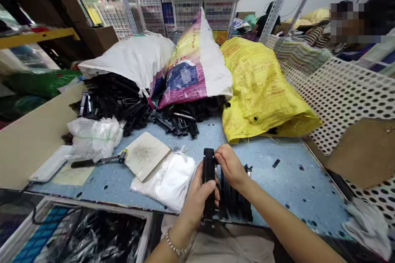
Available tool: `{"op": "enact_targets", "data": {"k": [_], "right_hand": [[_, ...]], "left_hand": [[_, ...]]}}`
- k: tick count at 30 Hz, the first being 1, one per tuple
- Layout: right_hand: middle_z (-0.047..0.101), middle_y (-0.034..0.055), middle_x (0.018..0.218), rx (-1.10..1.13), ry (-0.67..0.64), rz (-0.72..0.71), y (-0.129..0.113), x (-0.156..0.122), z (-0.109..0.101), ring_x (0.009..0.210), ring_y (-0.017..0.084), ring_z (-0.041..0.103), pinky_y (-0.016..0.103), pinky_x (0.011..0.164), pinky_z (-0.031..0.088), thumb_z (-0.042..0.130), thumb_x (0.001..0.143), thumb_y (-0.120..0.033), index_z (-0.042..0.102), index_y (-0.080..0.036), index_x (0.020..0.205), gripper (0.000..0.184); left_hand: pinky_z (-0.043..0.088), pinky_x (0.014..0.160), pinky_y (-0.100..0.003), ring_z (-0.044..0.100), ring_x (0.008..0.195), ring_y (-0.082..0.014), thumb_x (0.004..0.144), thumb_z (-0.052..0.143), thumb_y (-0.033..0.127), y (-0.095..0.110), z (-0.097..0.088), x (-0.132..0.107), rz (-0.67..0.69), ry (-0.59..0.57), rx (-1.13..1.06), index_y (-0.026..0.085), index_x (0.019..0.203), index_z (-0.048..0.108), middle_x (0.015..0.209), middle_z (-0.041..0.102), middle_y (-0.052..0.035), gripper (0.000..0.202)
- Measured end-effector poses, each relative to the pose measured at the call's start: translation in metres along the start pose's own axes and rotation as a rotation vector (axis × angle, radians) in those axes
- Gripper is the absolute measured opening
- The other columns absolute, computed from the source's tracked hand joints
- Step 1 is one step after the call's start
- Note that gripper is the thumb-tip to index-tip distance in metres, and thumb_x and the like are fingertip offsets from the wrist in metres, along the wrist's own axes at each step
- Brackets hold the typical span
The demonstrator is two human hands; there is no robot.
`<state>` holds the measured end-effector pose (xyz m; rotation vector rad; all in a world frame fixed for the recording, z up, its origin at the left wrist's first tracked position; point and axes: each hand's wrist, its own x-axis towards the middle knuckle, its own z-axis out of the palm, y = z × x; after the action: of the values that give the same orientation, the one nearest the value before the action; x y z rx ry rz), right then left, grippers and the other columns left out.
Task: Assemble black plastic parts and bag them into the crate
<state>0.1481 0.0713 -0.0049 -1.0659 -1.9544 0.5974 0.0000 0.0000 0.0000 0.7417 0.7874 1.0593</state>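
Blk part (208,168) in curled L hand (197,197)

Head-worn view, facing forward and down, hands (195,198) near

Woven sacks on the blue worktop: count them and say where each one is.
3: a white sack at the back left, a multicoloured printed sack in the middle, and a yellow sack to its right. More could be hidden behind them.
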Motion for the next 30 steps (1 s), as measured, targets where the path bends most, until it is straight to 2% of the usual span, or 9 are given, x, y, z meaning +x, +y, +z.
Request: {"op": "enact_targets", "data": {"k": [6,9,12,14,19,21,25,28,30], "right_hand": [[0.049,0.0024,0.076,0.115,-0.048,0.083,-0.007,-0.004,0.006,0.075,0.019,0.045,0.033,0.071,0.038,0.038,0.094,-0.047,0.049,-0.022,0.078,0.032],[0.044,-0.0011,0.068,0.492,-0.063,0.342,-0.012,-0.005,0.013,0.064,0.015,0.043,0.029,0.061,0.038,0.035,0.093,-0.053,0.047,-0.022,0.075,0.037],[0.043,-0.0029,0.064,0.694,-0.134,0.551,-0.017,-0.009,0.012,0.056,0.013,0.042,0.027,0.054,0.037,0.033,0.093,-0.057,0.05,-0.021,0.078,0.041],[0.048,-0.0009,0.067,0.557,-0.2,0.466,-0.021,-0.016,0.006,0.061,0.015,0.046,0.029,0.059,0.039,0.032,0.094,-0.054,0.054,-0.02,0.083,0.042],[0.06,0.0081,0.089,-0.191,-0.337,-0.221,-0.034,-0.043,0.001,0.082,0.021,0.048,0.038,0.075,0.039,0.047,0.093,-0.038,0.058,-0.018,0.094,0.023],[0.059,0.0083,0.085,-0.321,-0.326,-0.319,-0.036,-0.052,0.007,0.08,0.021,0.047,0.038,0.074,0.039,0.043,0.094,-0.029,0.057,-0.017,0.089,0.019],[0.057,0.0057,0.08,-0.228,-0.362,-0.152,-0.029,-0.054,0.019,0.076,0.019,0.048,0.033,0.071,0.041,0.035,0.097,-0.026,0.053,-0.019,0.081,0.025],[0.058,0.0021,0.078,-0.067,-0.457,0.033,-0.014,-0.028,0.023,0.073,0.016,0.052,0.028,0.066,0.042,0.036,0.097,-0.034,0.052,-0.021,0.08,0.026],[0.06,0.0015,0.08,-0.072,-0.405,0.183,-0.001,0.007,0.027,0.076,0.016,0.055,0.027,0.069,0.042,0.038,0.096,-0.037,0.053,-0.021,0.082,0.026]], "left_hand": [[0.047,0.05,-0.024,0.054,0.058,-0.0118,0.079,0.062,0.039,0.0,-0.001,-0.003,0.058,0.095,0.16,0.027,0.133,0.036,0.086,0.056,-0.0013,0.061],[0.049,0.059,-0.027,0.057,0.067,-0.0159,0.071,0.071,0.034,0.002,-0.001,-0.001,0.155,0.157,0.298,0.024,0.133,0.041,0.09,0.059,-0.004,0.069],[0.049,0.056,-0.027,0.057,0.062,-0.0154,0.071,0.071,0.035,0.007,-0.005,0.004,0.109,0.145,0.255,0.023,0.13,0.043,0.083,0.06,-0.0018,0.067],[0.047,0.053,-0.026,0.055,0.056,-0.0135,0.072,0.068,0.04,0.012,-0.009,0.008,0.034,0.163,0.147,0.022,0.12,0.048,0.076,0.059,0.0005,0.055],[0.048,0.058,-0.024,0.057,0.059,-0.0125,0.068,0.067,0.047,0.021,-0.015,0.018,-0.032,0.263,-0.052,0.016,0.085,0.056,0.074,0.06,-0.0016,0.037],[0.047,0.058,-0.024,0.056,0.059,-0.0121,0.07,0.065,0.047,0.019,-0.014,0.019,-0.017,0.255,-0.058,0.016,0.086,0.056,0.074,0.06,-0.0018,0.036],[0.05,0.068,-0.027,0.058,0.067,-0.014,0.075,0.063,0.042,0.006,-0.024,0.017,0.129,0.36,0.118,0.019,0.11,0.057,0.084,0.061,-0.002,0.042],[0.046,0.092,-0.034,0.061,0.098,-0.022,0.078,0.061,0.038,-0.011,-0.044,0.016,0.174,0.454,0.36,0.02,0.12,0.057,0.107,0.063,-0.007,0.046],[0.034,0.108,-0.037,0.05,0.122,-0.0263,0.081,0.057,0.036,-0.027,-0.054,0.017,0.153,0.423,0.448,0.02,0.123,0.057,0.126,0.059,-0.0092,0.045]]}}
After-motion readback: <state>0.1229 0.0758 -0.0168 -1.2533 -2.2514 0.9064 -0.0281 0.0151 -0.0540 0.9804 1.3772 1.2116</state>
